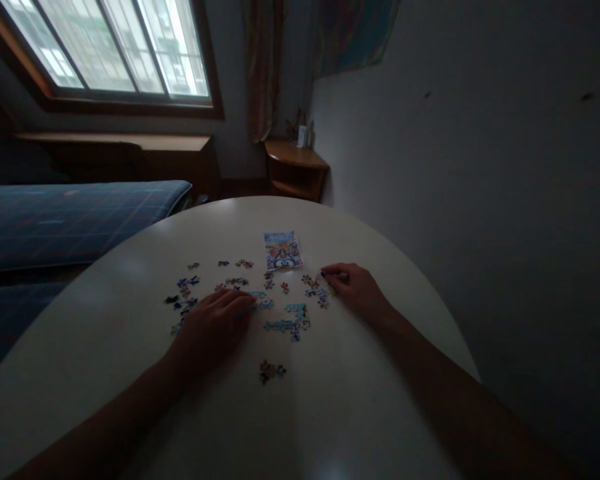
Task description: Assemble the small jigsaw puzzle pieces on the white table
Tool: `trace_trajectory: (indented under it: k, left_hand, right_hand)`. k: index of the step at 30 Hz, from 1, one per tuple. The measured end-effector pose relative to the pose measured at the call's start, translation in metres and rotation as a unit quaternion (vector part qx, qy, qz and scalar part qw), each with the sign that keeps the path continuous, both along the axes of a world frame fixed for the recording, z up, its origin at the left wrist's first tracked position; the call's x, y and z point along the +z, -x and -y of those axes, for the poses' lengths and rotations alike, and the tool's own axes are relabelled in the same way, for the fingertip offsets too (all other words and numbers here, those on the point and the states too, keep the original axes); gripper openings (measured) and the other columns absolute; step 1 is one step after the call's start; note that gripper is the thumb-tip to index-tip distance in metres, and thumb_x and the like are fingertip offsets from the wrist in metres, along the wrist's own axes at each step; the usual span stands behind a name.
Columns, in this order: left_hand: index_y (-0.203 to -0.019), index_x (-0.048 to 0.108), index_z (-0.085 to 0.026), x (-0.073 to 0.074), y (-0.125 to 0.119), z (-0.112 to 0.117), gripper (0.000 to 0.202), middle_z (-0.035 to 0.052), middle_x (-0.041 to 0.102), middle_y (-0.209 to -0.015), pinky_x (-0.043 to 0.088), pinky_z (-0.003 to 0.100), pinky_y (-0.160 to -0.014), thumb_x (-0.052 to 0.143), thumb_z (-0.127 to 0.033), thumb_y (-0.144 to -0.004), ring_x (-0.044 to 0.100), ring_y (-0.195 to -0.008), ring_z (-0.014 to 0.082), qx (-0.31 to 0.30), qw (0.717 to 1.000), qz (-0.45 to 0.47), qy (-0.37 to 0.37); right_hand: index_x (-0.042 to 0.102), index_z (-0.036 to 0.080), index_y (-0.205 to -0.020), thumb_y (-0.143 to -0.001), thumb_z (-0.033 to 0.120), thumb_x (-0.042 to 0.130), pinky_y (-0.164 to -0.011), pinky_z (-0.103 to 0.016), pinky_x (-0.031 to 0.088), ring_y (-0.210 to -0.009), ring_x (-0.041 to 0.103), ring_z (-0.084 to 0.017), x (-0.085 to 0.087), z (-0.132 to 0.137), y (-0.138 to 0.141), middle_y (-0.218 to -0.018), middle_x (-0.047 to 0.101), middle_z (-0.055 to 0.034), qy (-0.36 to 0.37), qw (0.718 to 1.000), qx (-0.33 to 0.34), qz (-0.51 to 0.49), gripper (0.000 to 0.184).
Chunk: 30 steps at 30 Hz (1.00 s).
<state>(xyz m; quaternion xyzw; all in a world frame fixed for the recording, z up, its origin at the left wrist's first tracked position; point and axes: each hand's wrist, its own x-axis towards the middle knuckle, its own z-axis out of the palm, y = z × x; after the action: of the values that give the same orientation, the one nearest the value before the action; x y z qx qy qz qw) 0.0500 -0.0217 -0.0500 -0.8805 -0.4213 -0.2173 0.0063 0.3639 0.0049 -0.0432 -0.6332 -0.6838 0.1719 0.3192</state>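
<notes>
A: What does your right hand (pixel 357 290) have?
B: Its grip is pinching a small dark puzzle piece (pixel 323 274) between thumb and fingertips, just beside the loose cluster (pixel 316 291) on your right.
A: And your left hand (pixel 220 313)?
B: It lies palm down, fingertips touching a light-blue joined section (pixel 263 300); you can't tell from here whether that grip is pinching anything.
A: Where's the rest of your puzzle?
B: On the round white worktop (pixel 355 413). An angular blue assembly (pixel 296 321) lies between your hands, a small clump (pixel 271 371) nearer you, scattered pieces (pixel 185 287) beyond and left of your left hand. The printed picture sheet (pixel 283 250) lies past them all.
A: Any containers in your view?
B: In the far corner, a wooden stand (pixel 295 155) with an open lower compartment carries a white container (pixel 302 137) on top; its contents are too dim for you to make out.
</notes>
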Motion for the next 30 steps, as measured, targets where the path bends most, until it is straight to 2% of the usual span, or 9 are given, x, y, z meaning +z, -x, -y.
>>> trace_trajectory:
  k: [3, 8, 12, 18, 25, 30]
  left_hand:
    - [-0.105, 0.068, -0.021, 0.005, 0.007, -0.003, 0.024, 0.0073, 0.072, -0.108, 0.055, 0.046, -0.087, 0.047, -0.025, -0.093, 0.065, -0.101, 0.0276, 0.032, 0.999, -0.001, 0.016]
    - [-0.100, 0.067, -0.021, 0.014, 0.013, -0.005, 0.021, 0.0082, 0.072, -0.104, 0.054, 0.045, -0.086, 0.049, -0.029, -0.092, 0.065, -0.098, 0.0266, 0.076, 0.996, 0.011, 0.045]
    - [-0.096, 0.066, -0.021, 0.014, 0.013, -0.006, 0.019, 0.0073, 0.072, -0.100, 0.054, 0.043, -0.084, 0.049, -0.029, -0.093, 0.064, -0.096, 0.0254, 0.045, 0.996, 0.021, 0.070]
    - [-0.094, 0.072, -0.023, 0.010, 0.012, -0.010, 0.022, 0.0058, 0.071, -0.100, 0.054, 0.039, -0.083, 0.050, -0.024, -0.094, 0.062, -0.094, 0.0228, -0.014, 0.998, 0.018, 0.063]
    - [-0.105, 0.074, -0.025, 0.006, 0.011, -0.010, 0.027, 0.0074, 0.070, -0.105, 0.055, 0.038, -0.081, 0.049, -0.025, -0.096, 0.061, -0.096, 0.0234, -0.028, 0.997, 0.027, 0.062]
    - [-0.108, 0.073, -0.025, 0.005, 0.012, -0.011, 0.029, 0.0076, 0.068, -0.111, 0.054, 0.039, -0.085, 0.046, -0.030, -0.098, 0.060, -0.100, 0.0240, -0.034, 0.996, 0.030, 0.070]
  right_hand:
    - [0.076, 0.022, -0.103, -0.085, 0.026, 0.067, -0.079, -0.033, 0.054, -0.081, 0.069, -0.019, 0.001, 0.000, 0.000, -0.098, 0.073, -0.0077, 0.000, 1.000, -0.001, 0.004, 0.021]
    - [0.075, 0.023, -0.104, -0.085, 0.027, 0.065, -0.081, -0.035, 0.052, -0.085, 0.067, -0.020, -0.001, -0.003, -0.001, -0.099, 0.073, -0.0072, -0.014, 1.000, -0.004, 0.016, 0.022]
    - [0.075, 0.023, -0.102, -0.086, 0.026, 0.064, -0.087, -0.039, 0.049, -0.092, 0.064, -0.022, -0.002, -0.005, -0.005, -0.099, 0.071, -0.0077, -0.030, 0.999, 0.004, 0.035, 0.020]
    - [0.075, 0.022, -0.101, -0.086, 0.023, 0.064, -0.093, -0.041, 0.046, -0.099, 0.061, -0.023, -0.001, -0.008, -0.007, -0.104, 0.070, -0.0090, -0.032, 0.998, 0.015, 0.056, 0.019]
    - [0.075, 0.020, -0.104, -0.088, 0.023, 0.063, -0.093, -0.040, 0.046, -0.101, 0.061, -0.024, -0.001, -0.005, -0.006, -0.107, 0.069, -0.0102, -0.028, 0.997, 0.020, 0.064, 0.021]
    - [0.077, 0.024, -0.092, -0.085, 0.024, 0.066, -0.092, -0.041, 0.045, -0.098, 0.061, -0.023, 0.005, 0.001, -0.009, -0.101, 0.070, -0.0072, -0.028, 0.995, 0.051, 0.085, 0.012]
